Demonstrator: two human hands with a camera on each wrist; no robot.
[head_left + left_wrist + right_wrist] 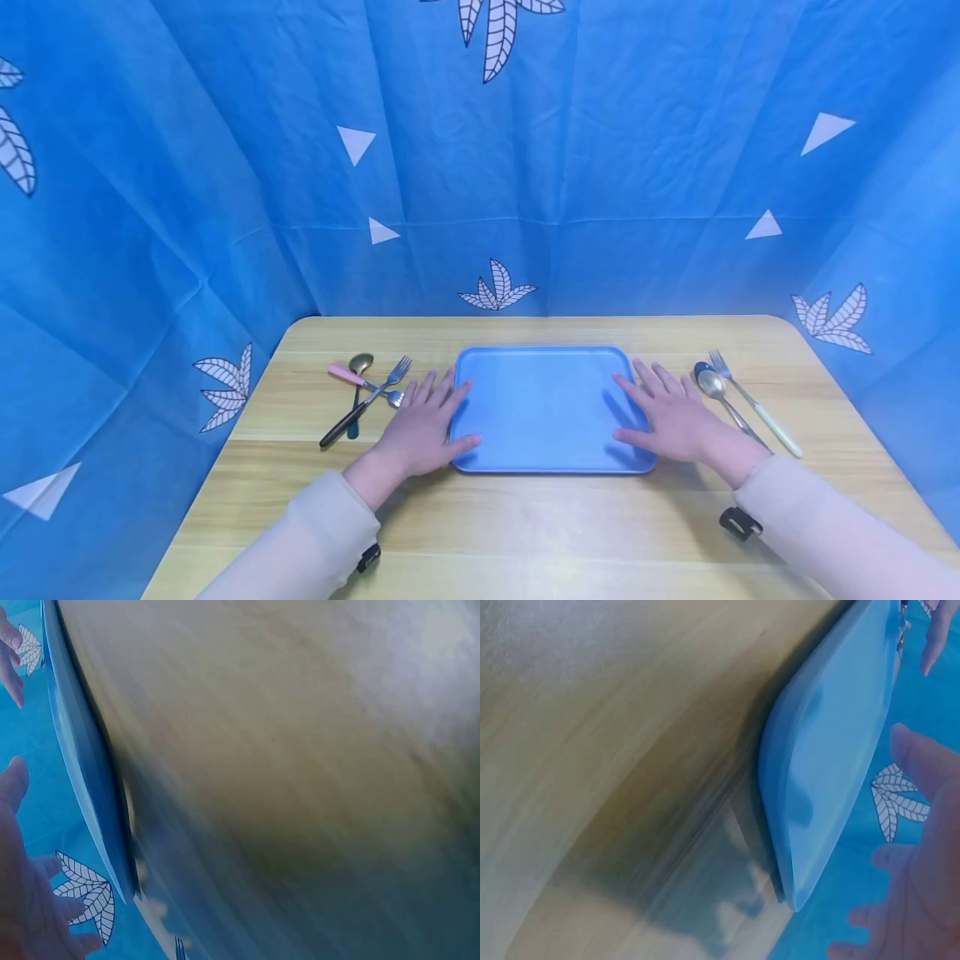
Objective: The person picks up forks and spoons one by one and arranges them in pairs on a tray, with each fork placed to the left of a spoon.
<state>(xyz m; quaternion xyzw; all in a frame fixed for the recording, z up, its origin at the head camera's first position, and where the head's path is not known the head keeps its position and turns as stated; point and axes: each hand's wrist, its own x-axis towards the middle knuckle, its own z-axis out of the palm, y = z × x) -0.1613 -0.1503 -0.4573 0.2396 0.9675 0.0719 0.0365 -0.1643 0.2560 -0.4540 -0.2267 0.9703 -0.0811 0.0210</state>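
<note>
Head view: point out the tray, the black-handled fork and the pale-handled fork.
Tray point(551, 410): head view, bare middle of its flat floor.
Black-handled fork point(358, 412): head view, upper part of its handle.
Pale-handled fork point(761, 412): head view, handle, toward the tines.

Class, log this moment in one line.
blue tray: on table; left grip: open, at left edge; right grip: open, at right edge; cutlery: both sides

Blue tray point(543, 408), wood-grain tabletop point(555, 525)
</note>
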